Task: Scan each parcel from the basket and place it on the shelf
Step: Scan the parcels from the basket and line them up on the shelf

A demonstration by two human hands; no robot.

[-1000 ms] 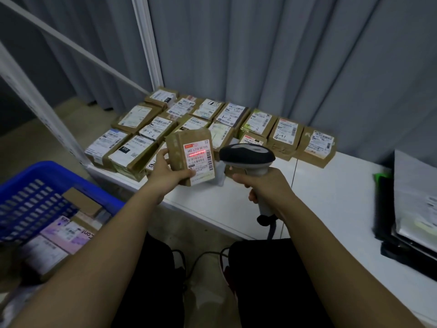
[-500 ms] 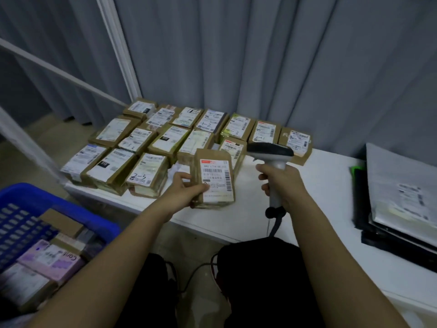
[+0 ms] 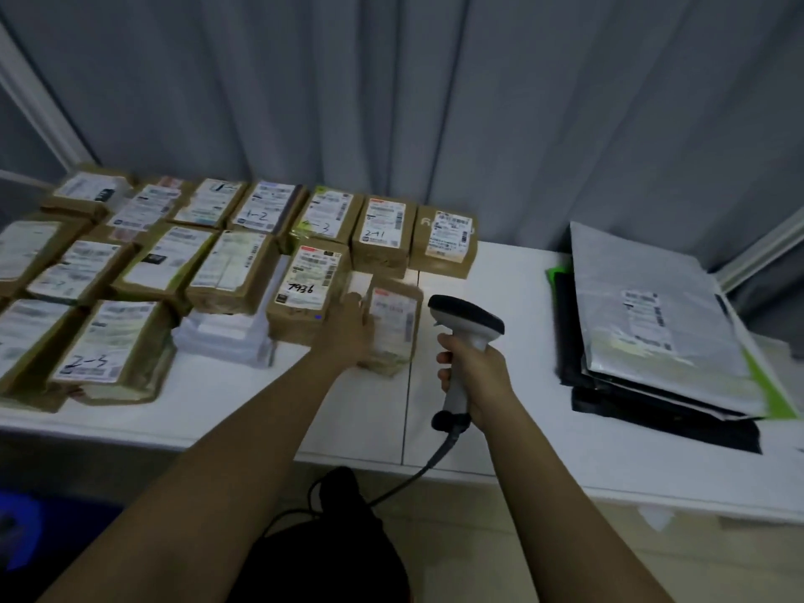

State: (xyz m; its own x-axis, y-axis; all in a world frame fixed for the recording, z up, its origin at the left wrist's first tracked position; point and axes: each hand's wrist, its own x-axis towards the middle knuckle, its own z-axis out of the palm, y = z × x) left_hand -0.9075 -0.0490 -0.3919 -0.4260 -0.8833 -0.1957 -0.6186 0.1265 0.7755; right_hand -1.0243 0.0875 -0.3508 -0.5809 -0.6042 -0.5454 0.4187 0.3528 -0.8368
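The left hand (image 3: 348, 330) has its grip on a small brown cardboard parcel (image 3: 393, 326) touching the white counter (image 3: 500, 411) beside the "7936" box (image 3: 309, 293), which it may nudge, while the right hand (image 3: 474, 376) clasps the corded grey scanner (image 3: 463, 328).

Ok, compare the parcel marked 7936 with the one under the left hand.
The 7936 parcel lies free with nothing touching it; the other parcel has the left hand on its left side. The 7936 parcel carries a handwritten number on its label; none shows on the other, though it is blurred. Both are brown cardboard with white labels, side by side on the white shelf.
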